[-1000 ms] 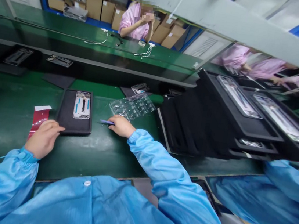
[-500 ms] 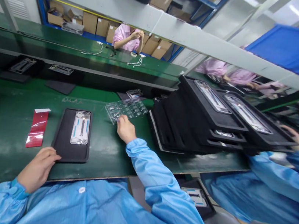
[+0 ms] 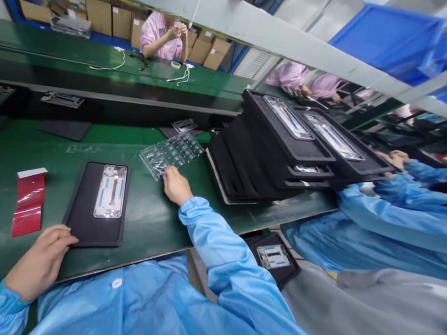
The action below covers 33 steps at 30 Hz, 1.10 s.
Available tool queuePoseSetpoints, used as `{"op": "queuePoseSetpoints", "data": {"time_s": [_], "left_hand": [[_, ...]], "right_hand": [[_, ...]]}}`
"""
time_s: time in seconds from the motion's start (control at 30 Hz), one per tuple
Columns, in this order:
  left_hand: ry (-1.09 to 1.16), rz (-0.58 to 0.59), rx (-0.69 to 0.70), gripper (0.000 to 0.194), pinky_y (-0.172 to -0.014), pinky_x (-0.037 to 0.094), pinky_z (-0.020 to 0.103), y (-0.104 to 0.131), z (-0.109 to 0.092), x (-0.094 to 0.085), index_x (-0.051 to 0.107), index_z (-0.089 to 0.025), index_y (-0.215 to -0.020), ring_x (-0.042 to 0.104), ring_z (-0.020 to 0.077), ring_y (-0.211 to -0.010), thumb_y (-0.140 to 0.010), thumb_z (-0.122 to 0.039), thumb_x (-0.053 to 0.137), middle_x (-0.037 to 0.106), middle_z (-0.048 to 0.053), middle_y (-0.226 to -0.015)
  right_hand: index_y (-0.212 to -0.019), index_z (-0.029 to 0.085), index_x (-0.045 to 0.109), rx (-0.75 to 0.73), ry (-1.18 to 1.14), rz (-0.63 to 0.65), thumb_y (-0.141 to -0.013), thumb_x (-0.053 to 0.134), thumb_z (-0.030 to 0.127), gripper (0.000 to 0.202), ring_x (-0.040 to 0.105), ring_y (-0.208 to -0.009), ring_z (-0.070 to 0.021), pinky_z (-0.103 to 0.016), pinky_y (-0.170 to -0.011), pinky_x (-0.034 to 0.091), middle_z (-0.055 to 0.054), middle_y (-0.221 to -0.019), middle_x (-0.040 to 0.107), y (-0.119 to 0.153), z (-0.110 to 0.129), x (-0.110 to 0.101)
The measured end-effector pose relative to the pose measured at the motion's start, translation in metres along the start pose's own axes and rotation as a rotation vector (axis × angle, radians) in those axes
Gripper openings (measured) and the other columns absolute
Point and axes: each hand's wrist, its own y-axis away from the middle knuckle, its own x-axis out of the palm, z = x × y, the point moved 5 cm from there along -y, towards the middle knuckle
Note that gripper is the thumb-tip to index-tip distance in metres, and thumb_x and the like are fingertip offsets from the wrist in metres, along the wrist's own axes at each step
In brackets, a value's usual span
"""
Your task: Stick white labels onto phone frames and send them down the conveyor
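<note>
A black foam tray [image 3: 95, 234] lies on the green bench with a silver phone frame [image 3: 111, 191] in it, which bears blue strips. At the tray's near left corner my left hand [image 3: 40, 261] is closed, its fingertips gripping the edge. My right hand [image 3: 177, 185] is pinched at the near right side of a clear plastic blister tray [image 3: 173, 152]. Small shiny pieces lie in that blister tray close to my fingertips. What the pinch holds, if anything, is too small to make out.
A red film strip [image 3: 29, 204] lies to the left. Stacked black trays [image 3: 250, 154] with phone frames rise at right, beside a co-worker's blue sleeve [image 3: 408, 215]. Another tray with a phone frame [image 3: 273, 256] sits below the bench edge. A person in pink [image 3: 162, 37] sits opposite.
The view has swung to the right, so most things appear farther left. My right hand stays pinched at the blister tray, and my left hand stays at the black tray's corner.
</note>
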Motion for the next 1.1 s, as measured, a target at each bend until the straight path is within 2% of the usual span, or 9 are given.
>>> {"op": "queuePoseSetpoints", "data": {"time_s": [0.1, 0.2, 0.43, 0.6, 0.77, 0.87, 0.97, 1.1], "left_hand": [[-0.028, 0.005, -0.035, 0.039, -0.097, 0.057, 0.051, 0.008, 0.008, -0.004, 0.063, -0.035, -0.116, 0.062, 0.0301, -0.115, -0.085, -0.016, 0.050, 0.069, 0.007, -0.107], [-0.071, -0.018, -0.072, 0.035, -0.097, 0.056, 0.053, 0.016, 0.019, -0.010, 0.063, -0.035, -0.113, 0.062, 0.0313, -0.115, -0.083, -0.019, 0.054, 0.068, 0.007, -0.108], [-0.150, -0.031, -0.102, 0.022, -0.095, 0.054, 0.056, 0.023, 0.039, -0.020, 0.065, -0.033, -0.101, 0.063, 0.0340, -0.109, -0.079, -0.030, 0.060, 0.066, 0.007, -0.101], [-0.171, -0.031, -0.098, 0.019, -0.093, 0.053, 0.053, 0.019, 0.038, -0.024, 0.064, -0.030, -0.099, 0.063, 0.0321, -0.105, -0.081, -0.033, 0.059, 0.065, 0.007, -0.098], [-0.158, -0.009, -0.054, 0.017, -0.089, 0.053, 0.047, 0.014, 0.027, -0.024, 0.064, -0.029, -0.097, 0.063, 0.0301, -0.100, -0.081, -0.033, 0.061, 0.064, 0.006, -0.093], [-0.149, 0.023, -0.024, 0.018, -0.089, 0.052, 0.043, 0.007, 0.015, -0.016, 0.065, -0.025, -0.098, 0.061, 0.0278, -0.099, -0.082, -0.030, 0.061, 0.062, 0.006, -0.092], [-0.133, 0.047, -0.013, 0.016, -0.087, 0.050, 0.042, -0.006, -0.007, -0.003, 0.065, -0.022, -0.098, 0.060, 0.0256, -0.094, -0.084, -0.027, 0.060, 0.060, 0.005, -0.087], [-0.052, 0.119, -0.041, 0.012, -0.082, 0.049, 0.040, -0.027, -0.051, 0.022, 0.065, -0.020, -0.094, 0.057, 0.0231, -0.085, -0.087, -0.021, 0.055, 0.058, 0.005, -0.083]], "right_hand": [[-0.123, 0.018, 0.059, -0.041, -0.026, 0.024, -0.094, 0.059, 0.038, 0.035, 0.062, -0.107, -0.0210, -0.044, -0.092, 0.054, -0.008, -0.125, 0.062, -0.006, -0.005, -0.002], [-0.121, 0.018, 0.059, -0.076, -0.045, 0.044, -0.095, 0.058, 0.039, 0.034, 0.063, -0.104, -0.0198, -0.043, -0.089, 0.055, -0.008, -0.122, 0.063, 0.002, -0.007, -0.001], [-0.118, 0.018, 0.060, -0.121, -0.071, 0.108, -0.095, 0.057, 0.039, 0.031, 0.063, -0.101, -0.0188, -0.041, -0.088, 0.055, -0.007, -0.118, 0.064, 0.042, -0.019, -0.001], [-0.114, 0.018, 0.061, -0.099, -0.052, 0.154, -0.095, 0.057, 0.039, 0.029, 0.064, -0.097, -0.0175, -0.039, -0.086, 0.055, -0.006, -0.113, 0.065, 0.074, -0.051, -0.013], [-0.112, 0.017, 0.062, -0.009, 0.023, 0.147, -0.095, 0.057, 0.038, 0.028, 0.063, -0.098, -0.0178, -0.040, -0.087, 0.054, -0.006, -0.113, 0.065, 0.093, -0.099, -0.033], [-0.112, 0.017, 0.062, 0.048, 0.070, 0.124, -0.094, 0.058, 0.039, 0.029, 0.063, -0.098, -0.0181, -0.041, -0.087, 0.054, -0.006, -0.111, 0.065, 0.096, -0.116, -0.042], [-0.109, 0.016, 0.062, 0.078, 0.099, 0.092, -0.094, 0.058, 0.040, 0.028, 0.063, -0.093, -0.0169, -0.039, -0.084, 0.053, -0.005, -0.107, 0.065, 0.097, -0.117, -0.050], [-0.099, 0.015, 0.061, 0.097, 0.113, -0.017, -0.094, 0.054, 0.032, 0.019, 0.059, -0.083, -0.0159, -0.033, -0.074, 0.048, -0.006, -0.101, 0.063, 0.097, -0.102, -0.074]]}}
